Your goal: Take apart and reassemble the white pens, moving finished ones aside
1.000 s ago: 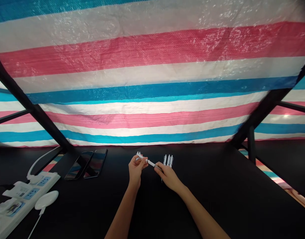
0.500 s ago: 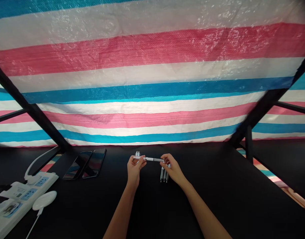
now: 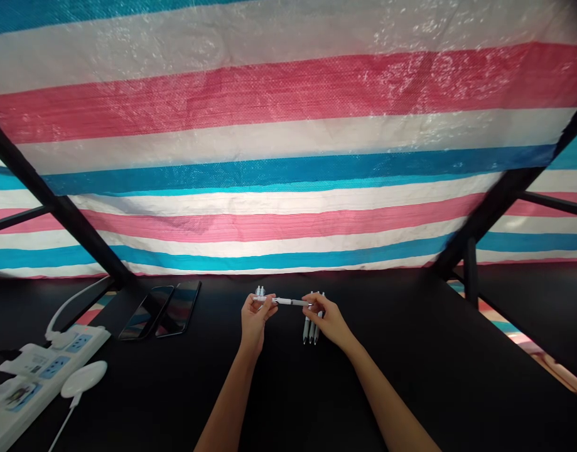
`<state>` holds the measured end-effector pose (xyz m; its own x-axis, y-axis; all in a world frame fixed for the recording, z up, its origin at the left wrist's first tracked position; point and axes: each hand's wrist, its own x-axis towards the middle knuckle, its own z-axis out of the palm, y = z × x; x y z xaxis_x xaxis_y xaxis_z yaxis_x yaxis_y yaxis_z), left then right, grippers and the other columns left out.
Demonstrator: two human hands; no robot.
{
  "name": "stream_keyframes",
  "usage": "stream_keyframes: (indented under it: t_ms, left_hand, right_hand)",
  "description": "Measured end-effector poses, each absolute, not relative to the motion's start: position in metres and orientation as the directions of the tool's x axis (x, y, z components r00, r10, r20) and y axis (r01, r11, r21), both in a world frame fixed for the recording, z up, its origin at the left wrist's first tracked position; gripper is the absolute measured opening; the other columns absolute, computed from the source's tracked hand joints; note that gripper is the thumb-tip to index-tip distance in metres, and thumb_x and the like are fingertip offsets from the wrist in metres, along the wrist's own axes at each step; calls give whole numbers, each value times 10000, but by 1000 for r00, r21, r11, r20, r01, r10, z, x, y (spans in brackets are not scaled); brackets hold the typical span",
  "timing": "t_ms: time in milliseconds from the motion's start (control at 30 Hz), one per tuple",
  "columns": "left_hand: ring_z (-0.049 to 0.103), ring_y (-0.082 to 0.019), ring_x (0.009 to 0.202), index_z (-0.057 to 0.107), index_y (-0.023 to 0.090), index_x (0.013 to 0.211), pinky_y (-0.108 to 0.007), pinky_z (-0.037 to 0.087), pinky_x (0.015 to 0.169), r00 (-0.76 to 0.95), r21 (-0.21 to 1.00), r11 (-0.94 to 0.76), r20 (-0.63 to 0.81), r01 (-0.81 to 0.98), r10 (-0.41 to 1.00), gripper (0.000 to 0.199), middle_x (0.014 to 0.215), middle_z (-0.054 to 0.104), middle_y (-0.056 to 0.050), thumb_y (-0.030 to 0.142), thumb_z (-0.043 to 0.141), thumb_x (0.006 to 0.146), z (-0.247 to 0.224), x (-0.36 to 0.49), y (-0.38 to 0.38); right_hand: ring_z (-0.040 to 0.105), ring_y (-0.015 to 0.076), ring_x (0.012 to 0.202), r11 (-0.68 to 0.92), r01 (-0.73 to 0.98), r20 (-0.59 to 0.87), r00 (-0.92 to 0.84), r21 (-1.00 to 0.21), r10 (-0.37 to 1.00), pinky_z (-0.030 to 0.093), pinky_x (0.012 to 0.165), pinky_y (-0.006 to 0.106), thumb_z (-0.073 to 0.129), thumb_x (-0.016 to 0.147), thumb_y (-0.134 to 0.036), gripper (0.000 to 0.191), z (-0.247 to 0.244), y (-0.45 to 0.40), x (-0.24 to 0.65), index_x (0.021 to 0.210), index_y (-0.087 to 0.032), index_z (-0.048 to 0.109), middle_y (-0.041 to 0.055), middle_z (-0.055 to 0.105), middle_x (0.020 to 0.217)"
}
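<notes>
White-and-gray pen (image 3: 284, 301) is held nearly level above the black tabletop (image 3: 288, 389), the left hand (image 3: 254, 321) with its grip pinched on one end, the right hand (image 3: 330, 321) likewise on the other. Three similar pens (image 3: 311, 333) lie side by side, partly hidden by the right hand.

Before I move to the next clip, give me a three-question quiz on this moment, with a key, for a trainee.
1. What do the left hand and right hand hold between them?
a) a cable
b) a pen
c) a plug

2. True or false: going left to right in the view, the two phones come between the power strip and the left hand.

3. How many pens lie side by side on the black table, partly hidden by the right hand?

Key: 1. b; 2. true; 3. three
</notes>
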<state>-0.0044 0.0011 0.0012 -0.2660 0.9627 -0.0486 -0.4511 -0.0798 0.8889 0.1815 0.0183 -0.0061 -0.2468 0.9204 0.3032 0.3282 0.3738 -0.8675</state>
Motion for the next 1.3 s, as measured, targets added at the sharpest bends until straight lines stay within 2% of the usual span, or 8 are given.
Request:
stream_keyframes:
  t_ms: [100,200,300,500,833,1067,1167,1300]
  left_hand:
    - [672,-129,711,487,155,689,-225,538,651,-250,888,-69,-53,-454,967,322,847,710,-58,315,758,619,2,-4,1]
    - [671,-127,707,484,159,692,-223,538,651,-234,888,-56,-60,-456,970,328,841,711,-54,315,762,614,2,-2,0]
    - [669,-126,703,488,158,693,-223,538,649,-232,890,-52,-62,-453,971,330,834,711,-52,318,764,610,1,-2,0]
    - [671,-130,689,488,159,683,-211,534,612,-246,892,-41,-79,-449,966,349,820,709,-49,327,778,584,0,-3,1]
    - [677,-133,644,506,155,677,-176,521,543,-293,896,-39,-103,-442,951,323,694,672,-11,341,761,608,3,-3,0]
    - [684,-152,663,497,158,687,-209,539,561,-265,899,-57,-67,-434,962,337,805,709,-52,331,770,592,5,-5,-1]
    - [682,-154,681,502,155,687,-218,544,575,-220,906,-53,-45,-420,974,333,814,711,-60,325,772,592,6,-4,-2]
    - [674,-138,667,494,155,683,-215,545,577,-210,902,-53,-42,-429,977,335,806,709,-54,316,774,591,5,-3,-2]
  right_hand:
    - [578,146,646,337,301,278,-222,-892,935,460,592,259,561,792,-410,347,-7,18,181,1070,-205,586,25,638,803]
    - [593,154,625,293,294,223,-251,-910,942,451,568,256,425,878,-431,333,-5,17,180,971,-183,626,33,660,704]
    - [596,154,607,309,297,225,-285,-903,932,445,560,253,430,881,-404,306,-3,16,179,883,-182,641,28,663,663]
    - [621,171,682,359,297,288,-258,-885,922,458,597,262,515,831,-352,228,-1,16,180,925,-196,653,36,682,775]
    - [616,197,805,556,368,500,-243,-746,831,481,710,304,522,848,-325,200,-5,12,178,937,-251,686,45,679,870]
    - [590,161,651,386,399,308,-248,-832,919,459,598,277,497,852,-420,369,-6,11,177,1160,-235,577,37,688,860]
    - [584,148,601,328,336,226,-308,-883,924,430,533,247,362,913,-436,384,-3,10,176,989,-194,649,30,689,729]
    - [601,152,618,325,287,221,-339,-901,914,440,541,244,429,886,-423,338,0,11,175,871,-181,664,23,676,680]
